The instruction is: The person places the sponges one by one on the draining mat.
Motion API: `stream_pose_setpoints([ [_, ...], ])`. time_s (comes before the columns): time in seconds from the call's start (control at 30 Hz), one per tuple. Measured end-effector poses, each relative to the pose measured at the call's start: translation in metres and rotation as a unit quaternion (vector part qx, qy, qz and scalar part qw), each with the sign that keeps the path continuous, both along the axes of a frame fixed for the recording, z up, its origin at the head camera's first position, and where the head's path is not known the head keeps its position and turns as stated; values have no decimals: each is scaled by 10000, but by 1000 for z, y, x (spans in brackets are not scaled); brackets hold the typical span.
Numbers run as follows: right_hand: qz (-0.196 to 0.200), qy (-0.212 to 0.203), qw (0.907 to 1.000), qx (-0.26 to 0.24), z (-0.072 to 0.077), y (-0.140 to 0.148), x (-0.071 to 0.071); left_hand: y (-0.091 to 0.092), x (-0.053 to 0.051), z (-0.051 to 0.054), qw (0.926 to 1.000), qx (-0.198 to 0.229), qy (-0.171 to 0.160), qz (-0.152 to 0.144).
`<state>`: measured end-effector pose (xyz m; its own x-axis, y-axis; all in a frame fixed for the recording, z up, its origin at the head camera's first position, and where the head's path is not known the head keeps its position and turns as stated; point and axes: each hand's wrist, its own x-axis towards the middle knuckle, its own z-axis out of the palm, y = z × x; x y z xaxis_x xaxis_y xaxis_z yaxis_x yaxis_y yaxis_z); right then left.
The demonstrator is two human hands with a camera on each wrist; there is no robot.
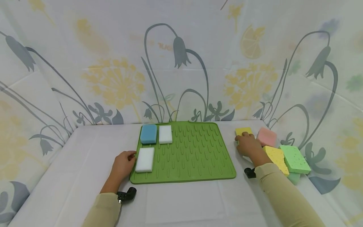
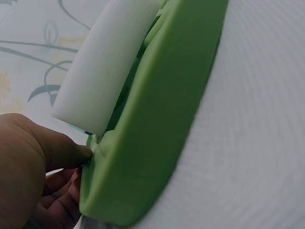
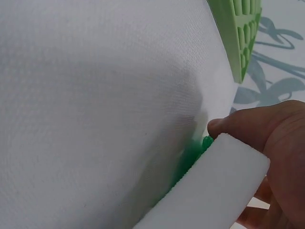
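Note:
A green ribbed mat carries a blue sponge, a white sponge and another white sponge along its left side. With thumb and fingers, my left hand pinches the mat's left edge, the thumb lying on the rim beside the white sponge. Right of the mat, my right hand is over the front of a yellow sponge. In the right wrist view its thumb and curled fingers hold a white sponge with a green edge; my hand mostly hides it in the head view.
A pink sponge, a yellow sponge and a light-green sponge lie by my right forearm, with a darker green sponge partly beneath. White cloth covers the table, and a flowered curtain stands behind.

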<state>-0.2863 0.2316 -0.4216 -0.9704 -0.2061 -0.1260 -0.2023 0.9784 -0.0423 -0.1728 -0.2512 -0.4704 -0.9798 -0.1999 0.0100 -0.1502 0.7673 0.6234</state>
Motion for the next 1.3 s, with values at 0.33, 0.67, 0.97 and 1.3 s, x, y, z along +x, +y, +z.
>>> stream_pose_setpoints([
  [0.33, 147, 346, 9992, -116, 8, -4, 3, 0, -2, 0, 10000, 22, 32, 31],
  [0.67, 458, 1025, 9925, -476, 3, -15, 4, -1, -2, 0, 9999, 43, -84, 52],
  [0.97, 609, 1113, 9896, -672, 6, -28, 12, 0, 1, 1, 9999, 55, -104, 54],
  [1.3, 739, 1281, 9857, -811, 7, -39, 20, 0, 0, 0, 10000, 20, -52, 9],
])
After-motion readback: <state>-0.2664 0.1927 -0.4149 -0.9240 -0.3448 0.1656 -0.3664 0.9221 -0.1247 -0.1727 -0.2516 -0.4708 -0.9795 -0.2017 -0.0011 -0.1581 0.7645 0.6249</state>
